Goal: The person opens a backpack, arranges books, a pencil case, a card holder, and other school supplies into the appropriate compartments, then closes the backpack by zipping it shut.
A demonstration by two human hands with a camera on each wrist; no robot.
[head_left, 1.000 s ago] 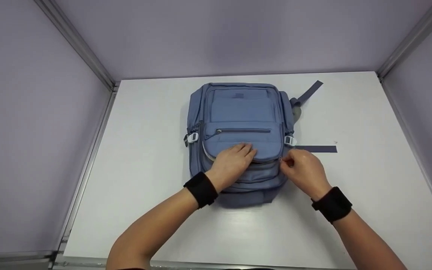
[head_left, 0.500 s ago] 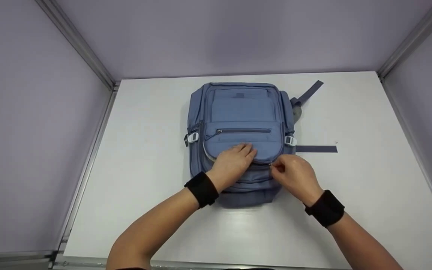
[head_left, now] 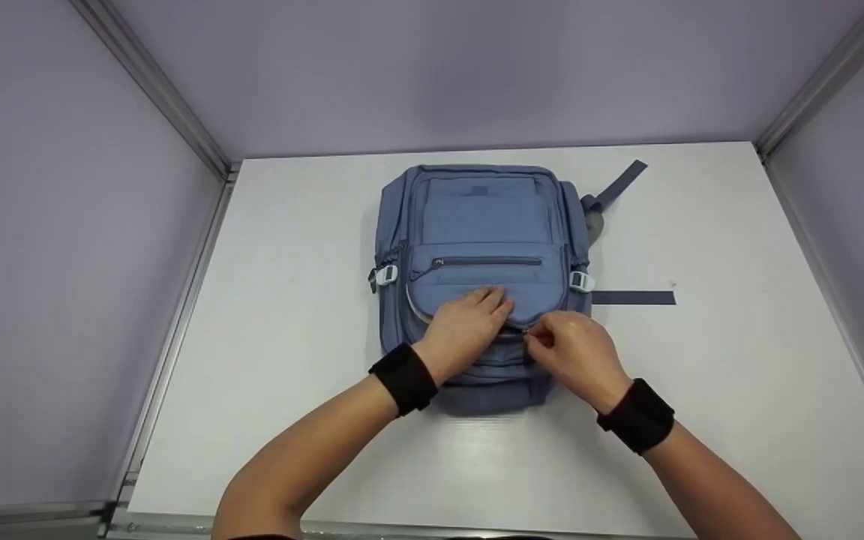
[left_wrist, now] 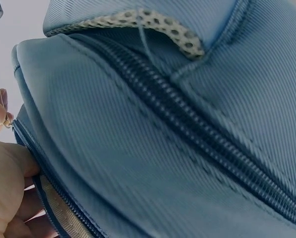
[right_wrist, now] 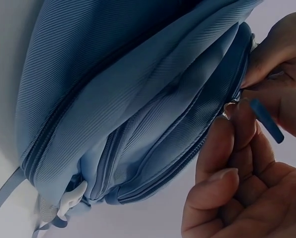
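Note:
A blue backpack lies front up on the white table. My left hand lies over the lower edge of its front pocket flap, fingers on top. In the left wrist view, the thumb side of that hand reaches into the pocket's gap, by the beige lining, holding the flap edge. My right hand pinches a zipper pull on this pocket's edge, just right of the left fingers. The blue tab of the zipper pull sticks out past the right fingertips in the right wrist view.
A second, horizontal zipper crosses the front above the hands. White buckles sit at both sides. Two dark straps stretch to the right on the table. Grey panels stand around the table.
My right hand has moved left along the pocket's edge with the zipper pull, closer to the left hand. The left hand and the backpack have stayed in place.

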